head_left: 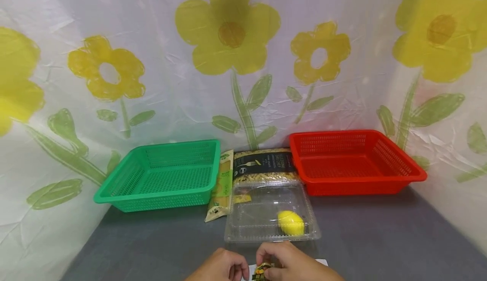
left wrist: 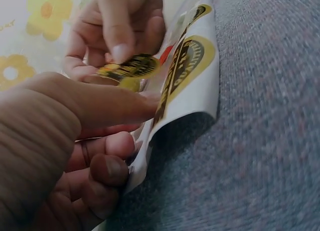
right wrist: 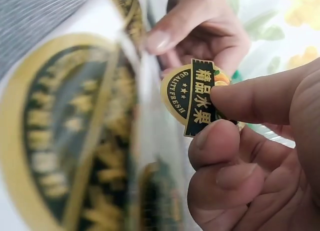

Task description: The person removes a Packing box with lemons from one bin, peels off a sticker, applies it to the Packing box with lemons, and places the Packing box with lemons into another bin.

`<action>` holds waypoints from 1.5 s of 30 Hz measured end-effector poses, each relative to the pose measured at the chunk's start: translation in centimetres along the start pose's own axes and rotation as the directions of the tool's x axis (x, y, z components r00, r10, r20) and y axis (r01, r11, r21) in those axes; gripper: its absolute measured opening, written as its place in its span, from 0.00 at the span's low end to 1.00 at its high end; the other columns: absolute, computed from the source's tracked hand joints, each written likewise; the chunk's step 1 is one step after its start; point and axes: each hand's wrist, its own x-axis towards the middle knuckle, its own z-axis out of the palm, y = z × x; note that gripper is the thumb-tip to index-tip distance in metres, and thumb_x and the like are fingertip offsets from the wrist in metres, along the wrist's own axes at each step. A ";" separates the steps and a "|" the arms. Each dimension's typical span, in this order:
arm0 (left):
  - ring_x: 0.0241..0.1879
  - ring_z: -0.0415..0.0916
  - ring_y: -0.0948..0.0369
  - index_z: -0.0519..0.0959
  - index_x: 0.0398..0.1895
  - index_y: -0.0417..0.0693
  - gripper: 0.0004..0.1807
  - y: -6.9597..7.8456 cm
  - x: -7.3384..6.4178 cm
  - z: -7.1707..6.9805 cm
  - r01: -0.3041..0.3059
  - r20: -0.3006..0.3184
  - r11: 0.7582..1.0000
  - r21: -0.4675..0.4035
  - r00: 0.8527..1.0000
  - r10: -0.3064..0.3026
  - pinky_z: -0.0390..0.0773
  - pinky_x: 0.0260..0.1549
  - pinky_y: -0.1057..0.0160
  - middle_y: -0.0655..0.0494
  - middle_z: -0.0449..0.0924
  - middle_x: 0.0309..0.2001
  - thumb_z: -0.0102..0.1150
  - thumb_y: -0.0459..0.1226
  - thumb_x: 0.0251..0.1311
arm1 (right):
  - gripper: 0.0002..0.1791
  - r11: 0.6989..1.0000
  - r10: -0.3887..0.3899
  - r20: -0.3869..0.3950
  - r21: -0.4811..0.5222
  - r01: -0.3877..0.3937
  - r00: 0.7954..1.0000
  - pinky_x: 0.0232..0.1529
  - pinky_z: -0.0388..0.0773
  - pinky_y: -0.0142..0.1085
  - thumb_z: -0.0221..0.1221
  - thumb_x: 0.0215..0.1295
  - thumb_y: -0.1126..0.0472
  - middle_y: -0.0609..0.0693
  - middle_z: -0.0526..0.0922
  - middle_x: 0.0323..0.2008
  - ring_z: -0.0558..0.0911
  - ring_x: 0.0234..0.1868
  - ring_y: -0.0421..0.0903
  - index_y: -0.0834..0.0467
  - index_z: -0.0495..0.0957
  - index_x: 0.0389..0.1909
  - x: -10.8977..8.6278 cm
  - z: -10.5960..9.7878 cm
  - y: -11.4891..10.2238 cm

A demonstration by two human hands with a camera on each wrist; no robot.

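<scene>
My left hand (head_left: 223,265) grips the edge of a white sheet of stickers (left wrist: 199,97), thumb on top and fingers curled beneath. The sheet bends upward at its near corner and bears black-and-gold oval labels. Just to the right, my right hand (head_left: 294,265) pinches a single sticker (right wrist: 184,97) between thumb and fingers. This sticker is black and gold, with fruit pictures and lettering, and is held up off the sheet. Beyond both hands lies a clear plastic clamshell box (head_left: 254,217) with a yellow lemon (head_left: 291,223) inside.
A green basket (head_left: 156,203) stands at the back left, a red basket (head_left: 357,188) at the back right. Between them lie a bag of pasta (head_left: 266,165) and a narrow green-labelled packet (head_left: 223,184), behind and beside the box. A flowered curtain (head_left: 160,116) hangs behind.
</scene>
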 end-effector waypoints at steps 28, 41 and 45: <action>0.21 0.72 0.75 0.83 0.32 0.51 0.02 8.1 2.3 -2.8 -0.139 -0.243 0.978 0.154 0.954 0.174 0.77 0.20 0.70 0.62 0.80 0.23 0.64 0.35 0.64 | 0.07 0.999 -0.007 -0.179 -0.046 -0.001 0.984 0.15 0.70 0.26 0.65 0.66 0.65 0.47 0.81 0.32 0.68 0.13 0.34 0.53 0.82 0.42 0.7 -4.9 -7.3; 0.23 0.72 0.68 0.83 0.26 0.49 0.06 9.5 5.7 -4.1 -0.075 -0.421 0.984 0.160 0.896 0.137 0.77 0.23 0.67 0.62 0.78 0.23 0.64 0.33 0.61 | 0.06 0.991 -0.027 -0.449 -0.131 -0.036 0.893 0.37 0.84 0.36 0.68 0.63 0.65 0.51 0.82 0.32 0.80 0.34 0.48 0.58 0.83 0.40 2.2 -7.2 -8.0; 0.24 0.73 0.66 0.84 0.27 0.49 0.06 9.0 6.8 -4.2 -0.051 -0.469 0.986 0.158 0.875 0.121 0.78 0.25 0.65 0.63 0.79 0.23 0.63 0.33 0.61 | 0.04 0.989 -0.035 -0.495 -0.143 -0.042 0.868 0.37 0.85 0.37 0.65 0.65 0.67 0.52 0.82 0.32 0.81 0.33 0.49 0.58 0.83 0.39 2.5 -7.7 -7.3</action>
